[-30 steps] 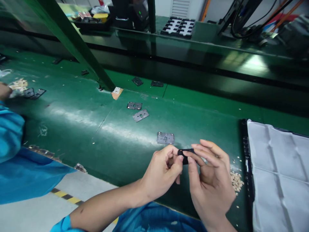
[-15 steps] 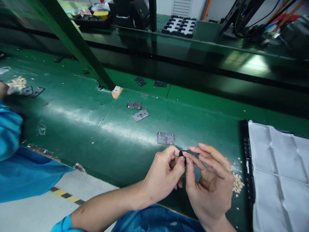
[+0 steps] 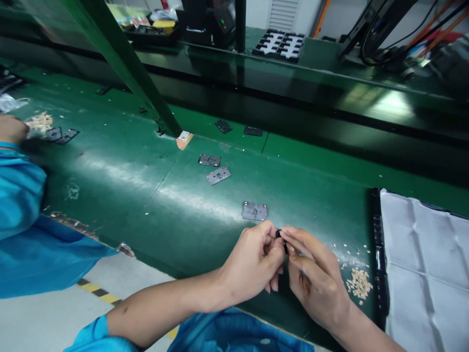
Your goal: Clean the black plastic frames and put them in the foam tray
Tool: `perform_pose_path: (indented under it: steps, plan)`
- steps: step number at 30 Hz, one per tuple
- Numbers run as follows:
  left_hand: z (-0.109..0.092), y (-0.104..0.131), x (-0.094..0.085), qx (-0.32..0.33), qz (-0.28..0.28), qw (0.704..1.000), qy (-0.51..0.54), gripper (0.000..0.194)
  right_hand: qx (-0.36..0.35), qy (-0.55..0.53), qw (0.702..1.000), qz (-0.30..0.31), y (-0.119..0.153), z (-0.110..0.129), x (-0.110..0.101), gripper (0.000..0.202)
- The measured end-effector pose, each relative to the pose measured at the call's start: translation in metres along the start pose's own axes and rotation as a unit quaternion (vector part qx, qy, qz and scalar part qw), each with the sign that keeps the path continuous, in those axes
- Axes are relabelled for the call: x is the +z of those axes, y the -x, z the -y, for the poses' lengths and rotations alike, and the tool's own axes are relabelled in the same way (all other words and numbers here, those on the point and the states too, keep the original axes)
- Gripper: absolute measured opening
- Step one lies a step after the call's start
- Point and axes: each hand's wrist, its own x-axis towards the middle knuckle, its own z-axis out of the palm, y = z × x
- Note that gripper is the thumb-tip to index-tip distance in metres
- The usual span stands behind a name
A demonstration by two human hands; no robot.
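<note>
Between my two hands is a small black plastic part [image 3: 280, 235], mostly covered by fingers. My left hand [image 3: 256, 259] pinches it between thumb and bent forefinger. From the other side my right hand [image 3: 317, 271] closes its fingers and thumb on the same part. Just beyond my left hand a grey flat plate [image 3: 255, 210] with small cutouts lies on the green bench [image 3: 190, 230]. To the right of my right hand is a heap of tiny pale pieces [image 3: 359, 283], with several scattered around it.
A black tray under a white sheet [image 3: 421, 264] stands at the right. Farther up lie two more plates [image 3: 219, 175] and two dark ones [image 3: 252, 130]. A green post [image 3: 128, 68] slants over the bench. At left are another person's hand [image 3: 12, 128] and blue sleeve.
My right hand's fingers have come together and closed down on the black part; before, they were spread. The dark plate-like section that showed between them is now hidden. The view has shifted slightly.
</note>
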Motion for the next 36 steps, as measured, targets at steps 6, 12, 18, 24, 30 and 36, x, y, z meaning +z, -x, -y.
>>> perform_pose_path:
  steps: [6, 12, 18, 24, 30, 36]
  plan:
    - [0.000, -0.001, -0.003, 0.003, 0.002, 0.999, -0.042, 0.023, 0.043, 0.011, 0.998, -0.042, -0.004, 0.012, 0.009, 0.021]
    - [0.009, -0.001, -0.002, -0.039, 0.014, 0.999, -0.002, 0.018, 0.077, 0.014, 0.992, -0.098, -0.037, 0.026, 0.006, 0.029]
    - [0.012, 0.002, -0.002, -0.054, 0.026, 0.998, 0.000, 0.017, 0.105, -0.045, 0.986, -0.121, -0.043, 0.035, -0.001, 0.033]
    - [0.008, 0.004, -0.005, -0.027, 0.024, 0.998, -0.042, 0.021, 0.113, -0.007, 0.982, -0.152, -0.032, 0.035, -0.012, 0.033]
    - [0.001, 0.007, -0.005, 0.017, 0.026, 0.995, -0.098, 0.021, 0.036, 0.107, 0.988, -0.108, -0.035, 0.029, -0.010, 0.027]
    - [-0.002, 0.010, -0.004, 0.061, 0.036, 0.995, -0.068, 0.022, -0.030, 0.133, 0.989, -0.065, -0.023, 0.025, -0.006, 0.033]
